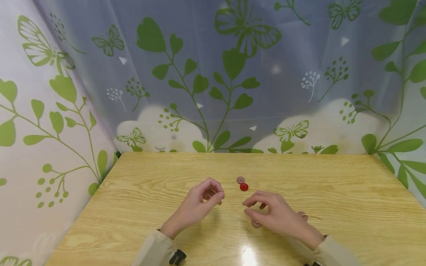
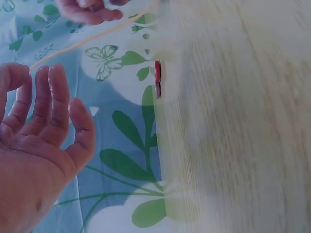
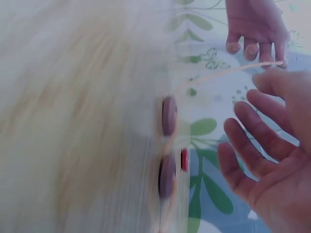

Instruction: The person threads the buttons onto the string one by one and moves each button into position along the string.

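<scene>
My left hand (image 1: 199, 203) pinches the end of a thin, pale cord (image 2: 92, 40) between thumb and forefinger, raised over the table. From there the cord slopes down to the tabletop and runs through two brown buttons (image 3: 169, 115), which stand one behind the other in the right wrist view. In the head view, my right hand (image 1: 277, 212) hovers above these strung buttons and partly covers them; its thumb and fingers are apart, holding nothing. Farther back lie a red button (image 1: 244, 187) and another brown button (image 1: 240, 180), touching or overlapping.
The wood-grain table (image 1: 149, 184) extends to both sides of the hands. A patterned curtain (image 1: 186, 74) with green leaves and butterflies hangs along its back edge and on the sides. Light glares off the tabletop near the front.
</scene>
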A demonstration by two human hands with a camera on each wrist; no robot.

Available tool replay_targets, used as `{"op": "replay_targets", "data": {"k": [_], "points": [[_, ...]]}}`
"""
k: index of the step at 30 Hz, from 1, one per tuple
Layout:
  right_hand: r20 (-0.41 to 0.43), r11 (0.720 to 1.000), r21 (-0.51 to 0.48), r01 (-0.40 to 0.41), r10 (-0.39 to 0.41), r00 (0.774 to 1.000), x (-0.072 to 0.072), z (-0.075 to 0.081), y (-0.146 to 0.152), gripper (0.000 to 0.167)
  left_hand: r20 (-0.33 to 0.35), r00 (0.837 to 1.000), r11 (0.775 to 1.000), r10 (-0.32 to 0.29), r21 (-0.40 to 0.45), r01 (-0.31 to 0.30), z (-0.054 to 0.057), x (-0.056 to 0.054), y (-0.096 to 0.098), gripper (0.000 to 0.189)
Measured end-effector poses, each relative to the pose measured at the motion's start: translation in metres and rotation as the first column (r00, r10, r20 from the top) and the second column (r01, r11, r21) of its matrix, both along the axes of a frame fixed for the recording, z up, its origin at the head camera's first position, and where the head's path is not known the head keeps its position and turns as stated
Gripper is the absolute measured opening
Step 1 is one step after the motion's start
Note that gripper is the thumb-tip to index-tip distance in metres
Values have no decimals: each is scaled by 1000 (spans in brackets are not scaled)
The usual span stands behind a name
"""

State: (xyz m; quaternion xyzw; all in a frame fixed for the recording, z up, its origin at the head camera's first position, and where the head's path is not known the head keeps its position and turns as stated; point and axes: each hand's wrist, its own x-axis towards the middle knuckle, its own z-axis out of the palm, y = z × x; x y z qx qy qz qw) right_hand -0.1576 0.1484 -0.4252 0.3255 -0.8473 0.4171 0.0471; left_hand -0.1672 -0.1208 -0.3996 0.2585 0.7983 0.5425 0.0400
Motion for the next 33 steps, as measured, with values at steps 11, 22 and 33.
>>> {"op": "replay_targets", "data": {"k": [11, 22, 33], "points": [[66, 995, -92, 41, -35, 997, -2, -1, -26, 13, 24, 1000, 1000, 4, 1, -4, -1, 2, 1, 5], [50, 991, -131, 30, -24, 998, -8, -6, -41, 8, 37, 999, 1000, 7, -1, -6, 0, 2, 0, 5], [267, 961, -244, 130, -62, 962, -2, 1, -32, 5, 35, 999, 1000, 26, -16, -26, -3, 2, -1, 4]]}}
